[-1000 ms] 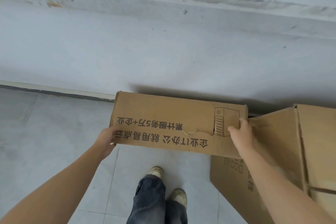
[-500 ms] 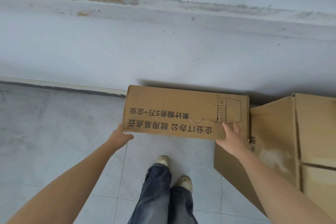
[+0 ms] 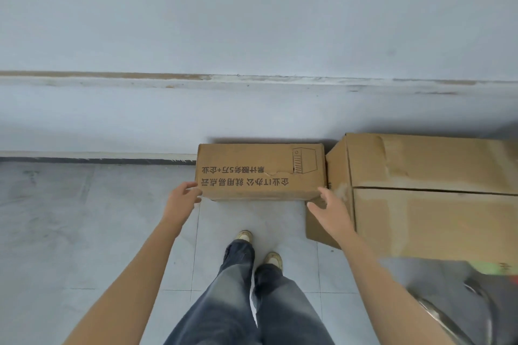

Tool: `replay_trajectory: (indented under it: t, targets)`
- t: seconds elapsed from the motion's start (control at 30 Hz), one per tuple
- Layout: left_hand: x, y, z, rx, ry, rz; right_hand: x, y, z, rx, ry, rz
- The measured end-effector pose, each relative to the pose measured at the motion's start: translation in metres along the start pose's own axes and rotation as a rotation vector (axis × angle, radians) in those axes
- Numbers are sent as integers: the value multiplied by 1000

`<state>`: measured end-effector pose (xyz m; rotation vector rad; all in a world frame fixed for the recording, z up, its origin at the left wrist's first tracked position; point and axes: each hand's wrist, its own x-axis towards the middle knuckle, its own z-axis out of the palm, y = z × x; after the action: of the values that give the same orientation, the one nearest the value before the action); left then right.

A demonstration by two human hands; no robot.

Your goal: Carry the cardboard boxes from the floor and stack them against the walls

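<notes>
Head view: the cardboard box (image 3: 260,176) is set on the floor (image 3: 84,221) against the wall (image 3: 252,115), beside a larger box (image 3: 434,221). Its near corners are touched by the left hand (image 3: 180,199) and right hand (image 3: 332,211); both grips are spread wide.

The small cardboard box (image 3: 260,173) bears black print, upside down to the camera: "企业IT办公 就用易点云" and "累计服务5万+企业". A drawn computer tower icon (image 3: 304,160) stands beside these lines.

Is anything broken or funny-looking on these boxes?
Yes. The small box by the wall has a jagged tear across its top, next to the printed computer drawing, and its writing is upside down from here. The big box beside it has pale scuffed patches.
</notes>
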<state>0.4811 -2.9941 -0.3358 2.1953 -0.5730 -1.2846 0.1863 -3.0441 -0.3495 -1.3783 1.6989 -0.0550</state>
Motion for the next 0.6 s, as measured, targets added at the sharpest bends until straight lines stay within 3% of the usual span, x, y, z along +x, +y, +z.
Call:
replay_trajectory:
  t: [0.13, 0.27, 0.6]
  targets:
    - [-65, 19, 7, -28, -21, 157, -61, -7, -32, 107, 137, -101]
    - [-99, 25, 36, 57, -214, 292, -114, 5, -49, 150, 281, -99]
    - [-134, 91, 126, 383, -772, 633, -229, 50, -32, 403, 839, 254]
